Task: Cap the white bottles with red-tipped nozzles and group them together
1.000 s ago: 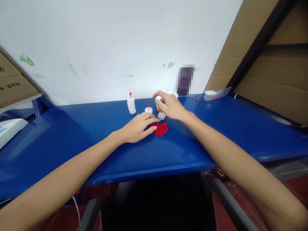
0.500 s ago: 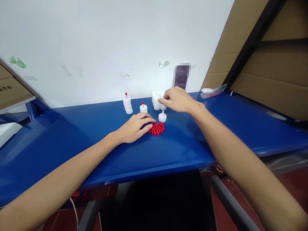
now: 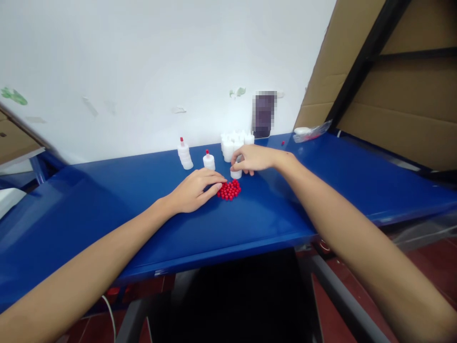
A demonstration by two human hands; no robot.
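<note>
My left hand (image 3: 196, 189) lies on the blue table with its fingers stretched out, their tips at the edge of a pile of small red tip caps (image 3: 230, 191). Behind the pile, the fingers of my right hand (image 3: 252, 159) close around the top of a white nozzle cap (image 3: 236, 174), which stands on the table; its nozzle is hidden by the fingers. Just behind my left hand is another white nozzle cap (image 3: 209, 163) with a red tip on it. Farther left leans a stack of white nozzle caps (image 3: 184, 157), also topped with a red tip.
A cluster of white nozzle caps (image 3: 227, 150) stands behind my right hand. A phone-like dark panel (image 3: 263, 114), partly pixelated, leans on the wall. One loose red tip cap (image 3: 283, 143) and a clear plastic bag (image 3: 313, 132) lie at the back right of the blue table (image 3: 285, 205).
My right hand has come down and toward me, from the white cluster onto the single nozzle cap. My left hand stays by the red caps. The view has shifted slightly.
</note>
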